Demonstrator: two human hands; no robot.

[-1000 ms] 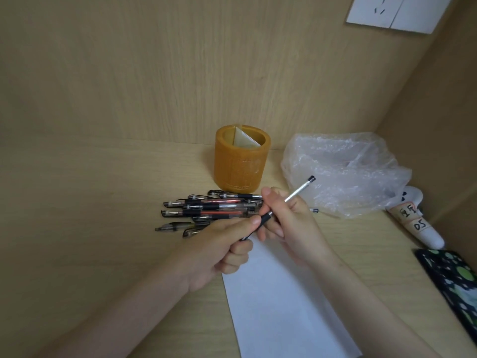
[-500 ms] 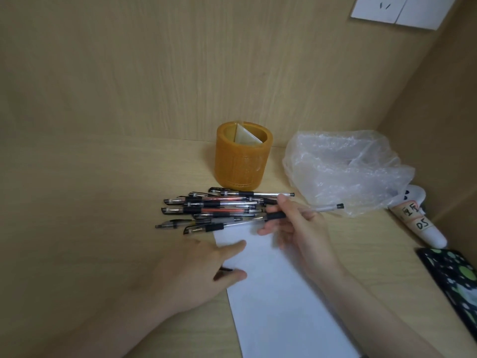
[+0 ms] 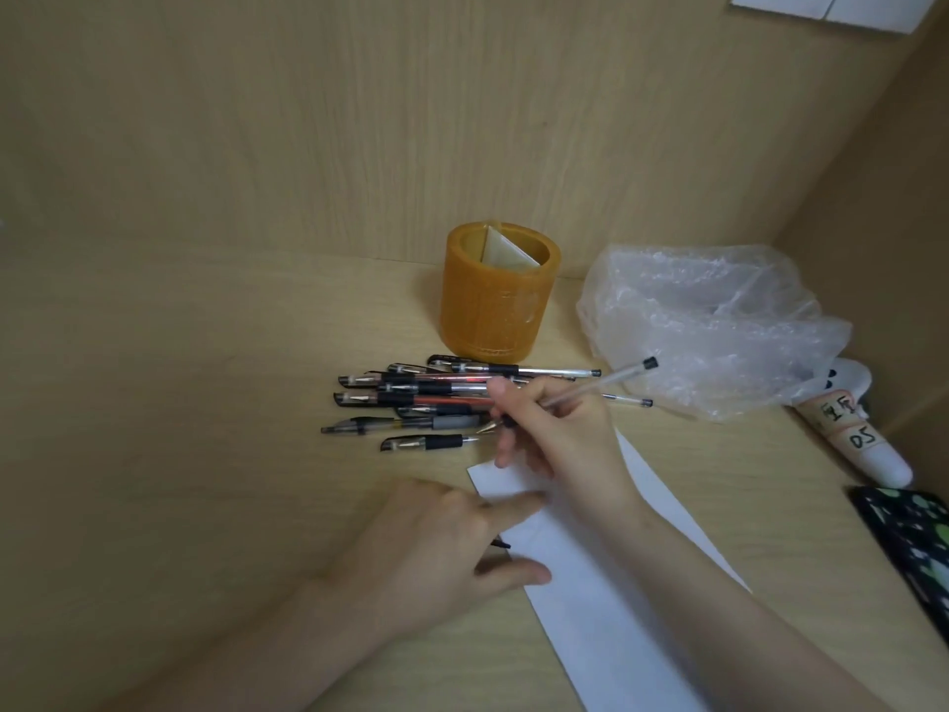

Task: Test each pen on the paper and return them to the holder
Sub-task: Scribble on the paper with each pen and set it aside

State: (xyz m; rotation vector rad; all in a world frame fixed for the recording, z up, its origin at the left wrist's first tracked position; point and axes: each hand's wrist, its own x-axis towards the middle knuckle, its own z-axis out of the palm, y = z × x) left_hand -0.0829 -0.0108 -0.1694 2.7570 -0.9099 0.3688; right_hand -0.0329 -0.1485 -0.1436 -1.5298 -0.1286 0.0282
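My right hand (image 3: 560,439) grips a clear-barrelled pen (image 3: 606,382) in a writing hold. Its tip points left, just above the top corner of the white paper (image 3: 616,608), and its rear end angles up to the right. My left hand (image 3: 436,552) lies palm down on the paper's left edge, with a small dark pen cap (image 3: 500,544) tucked between thumb and fingers. Several capped pens (image 3: 411,398) lie in a pile on the desk in front of the amber cylindrical holder (image 3: 493,310). The holder contains only a pale folded card.
A crumpled clear plastic bag (image 3: 708,321) sits right of the holder. A white labelled tube (image 3: 862,439) and a dark spotted case (image 3: 909,537) lie at the right edge. Wooden walls close in behind and on the right, with a white socket (image 3: 821,7) up high.
My hands pulled the cap off the pen and parted. My left hand dropped onto the paper with the cap. My right hand turned the pen into a writing grip near the paper's top.
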